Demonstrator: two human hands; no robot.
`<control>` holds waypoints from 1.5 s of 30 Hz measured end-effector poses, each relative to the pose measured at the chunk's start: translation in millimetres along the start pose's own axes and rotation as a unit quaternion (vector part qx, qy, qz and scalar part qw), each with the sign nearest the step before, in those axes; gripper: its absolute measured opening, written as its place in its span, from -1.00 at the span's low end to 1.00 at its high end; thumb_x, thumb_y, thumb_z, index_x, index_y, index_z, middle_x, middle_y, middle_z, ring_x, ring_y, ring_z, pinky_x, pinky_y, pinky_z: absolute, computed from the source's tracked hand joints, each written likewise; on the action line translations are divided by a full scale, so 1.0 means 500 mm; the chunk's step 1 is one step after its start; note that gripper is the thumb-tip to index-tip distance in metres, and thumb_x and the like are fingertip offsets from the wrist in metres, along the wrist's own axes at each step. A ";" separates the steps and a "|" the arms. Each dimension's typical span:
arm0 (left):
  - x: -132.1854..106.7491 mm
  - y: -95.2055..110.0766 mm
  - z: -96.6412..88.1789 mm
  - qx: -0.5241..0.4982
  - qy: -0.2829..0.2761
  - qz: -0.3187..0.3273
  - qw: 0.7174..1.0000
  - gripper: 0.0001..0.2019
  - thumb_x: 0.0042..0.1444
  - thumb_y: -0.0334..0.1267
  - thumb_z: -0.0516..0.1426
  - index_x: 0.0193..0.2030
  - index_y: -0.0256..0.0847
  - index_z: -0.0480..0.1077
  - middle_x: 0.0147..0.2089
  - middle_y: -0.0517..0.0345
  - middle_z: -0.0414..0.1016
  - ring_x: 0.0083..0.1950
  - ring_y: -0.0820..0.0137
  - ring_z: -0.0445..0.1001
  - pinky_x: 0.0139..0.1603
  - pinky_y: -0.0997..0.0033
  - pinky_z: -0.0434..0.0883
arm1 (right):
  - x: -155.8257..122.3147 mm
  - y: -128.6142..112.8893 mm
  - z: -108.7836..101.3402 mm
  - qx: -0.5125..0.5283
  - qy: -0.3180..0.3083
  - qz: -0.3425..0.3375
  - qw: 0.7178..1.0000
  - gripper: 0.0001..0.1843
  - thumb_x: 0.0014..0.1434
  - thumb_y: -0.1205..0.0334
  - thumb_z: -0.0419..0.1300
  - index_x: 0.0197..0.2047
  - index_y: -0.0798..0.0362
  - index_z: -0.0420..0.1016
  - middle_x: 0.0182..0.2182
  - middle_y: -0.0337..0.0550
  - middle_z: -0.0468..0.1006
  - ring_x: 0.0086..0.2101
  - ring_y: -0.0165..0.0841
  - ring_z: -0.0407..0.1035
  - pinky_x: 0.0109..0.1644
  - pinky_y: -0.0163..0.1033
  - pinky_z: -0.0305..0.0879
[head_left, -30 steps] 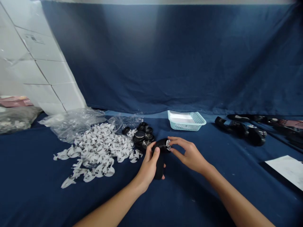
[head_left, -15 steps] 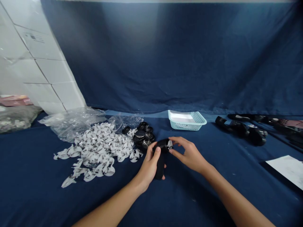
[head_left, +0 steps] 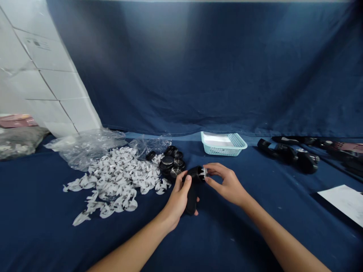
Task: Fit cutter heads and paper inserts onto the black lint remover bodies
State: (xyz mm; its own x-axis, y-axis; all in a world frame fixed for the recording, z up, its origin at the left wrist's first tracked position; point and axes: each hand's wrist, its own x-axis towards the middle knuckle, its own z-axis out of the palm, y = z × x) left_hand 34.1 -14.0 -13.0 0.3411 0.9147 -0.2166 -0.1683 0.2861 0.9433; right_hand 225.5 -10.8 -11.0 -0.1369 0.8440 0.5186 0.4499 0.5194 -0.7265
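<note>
One second on, little has changed: left hand [head_left: 176,200] wrapped round a black casing [head_left: 194,174] above the tabletop [head_left: 215,241], right hand [head_left: 229,184], fingertips slightly parted, at the white piece [head_left: 203,173] in its mouth, grip unclear, work seemingly unfinished

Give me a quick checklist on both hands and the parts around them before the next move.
1. Left hand gripping the black part: ok, wrapped around it.
2. Right hand at the white piece on the part's end: ok.
3. White piece properly seated: cannot tell, too small.
4. White pile in front of the left forearm: ok, loose on the cloth.
5. Basket apart from both hands: ok, beyond them.
</note>
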 end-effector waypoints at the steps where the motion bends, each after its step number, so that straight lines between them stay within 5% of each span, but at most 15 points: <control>1: 0.000 -0.001 0.000 0.002 0.000 -0.001 1.000 -0.39 0.16 0.16 0.09 0.29 0.10 0.04 -0.05 0.02 0.36 -0.39 0.34 0.50 -0.68 0.44 0.44 | 0.000 -0.002 0.000 -0.007 -0.003 -0.007 1.000 -0.65 0.17 0.27 0.21 0.05 -0.07 0.47 -0.06 -0.08 0.51 -0.15 -0.24 0.47 -0.02 -0.04 0.47; 16: -0.007 -0.001 -0.001 0.043 -0.013 0.002 0.999 -0.35 0.16 0.16 0.08 0.32 0.09 -0.02 -0.04 -0.02 0.32 -0.32 0.27 0.50 -0.65 0.41 0.46 | -0.005 -0.004 -0.001 -0.064 -0.035 -0.020 0.997 -0.66 0.24 0.27 0.17 0.09 -0.03 0.48 0.07 -0.01 0.44 0.08 -0.19 0.36 0.19 0.00 0.30; 26: 0.011 -0.010 -0.017 0.150 -0.010 0.108 0.983 -0.34 0.20 0.12 0.06 0.36 0.11 -0.10 -0.16 0.09 0.35 -0.26 0.25 0.46 -0.50 0.37 0.47 | -0.008 -0.004 0.023 -0.025 0.074 -0.017 0.997 -0.69 0.22 0.23 0.20 0.04 0.02 0.53 0.07 0.03 0.45 -0.01 -0.16 0.44 0.13 0.01 0.37; 34: 0.015 -0.010 -0.024 0.187 0.003 0.204 0.961 -0.45 0.27 0.05 0.03 0.35 0.11 0.00 0.19 0.01 0.24 -0.14 0.26 0.43 -0.33 0.35 0.49 | -0.011 -0.011 0.046 0.075 0.127 0.041 0.988 -0.66 0.21 0.13 0.22 0.04 0.01 0.54 0.10 0.02 0.42 -0.27 -0.29 0.53 -0.08 -0.09 0.51; 40: 0.012 0.001 -0.012 0.111 0.025 0.158 0.981 -0.44 0.22 0.07 0.08 0.31 0.16 0.02 0.15 0.01 0.26 -0.14 0.18 0.48 -0.46 0.33 0.51 | -0.008 -0.016 0.048 0.024 0.158 0.049 0.986 -0.71 0.28 0.10 0.11 -0.12 0.01 0.63 0.00 0.00 0.52 0.00 -0.15 0.42 0.15 0.01 0.30; 45: 0.011 0.013 -0.010 0.042 0.045 0.130 0.990 -0.40 0.19 0.11 0.10 0.32 0.15 0.03 0.01 0.00 0.36 -0.20 0.20 0.50 -0.50 0.35 0.50 | -0.015 -0.023 0.054 0.003 0.171 0.029 0.985 -0.64 0.30 0.14 0.07 -0.43 0.01 0.61 -0.16 -0.04 0.60 -0.12 -0.19 0.48 0.04 -0.04 0.34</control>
State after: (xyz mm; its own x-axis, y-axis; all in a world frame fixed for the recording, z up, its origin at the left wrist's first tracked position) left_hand 30.1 -5.6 -9.3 0.2124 0.9770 0.0177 -0.1598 0.0169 0.9870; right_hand 197.3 -19.4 -18.8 0.1954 0.7778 0.5973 0.4421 0.4738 -0.7616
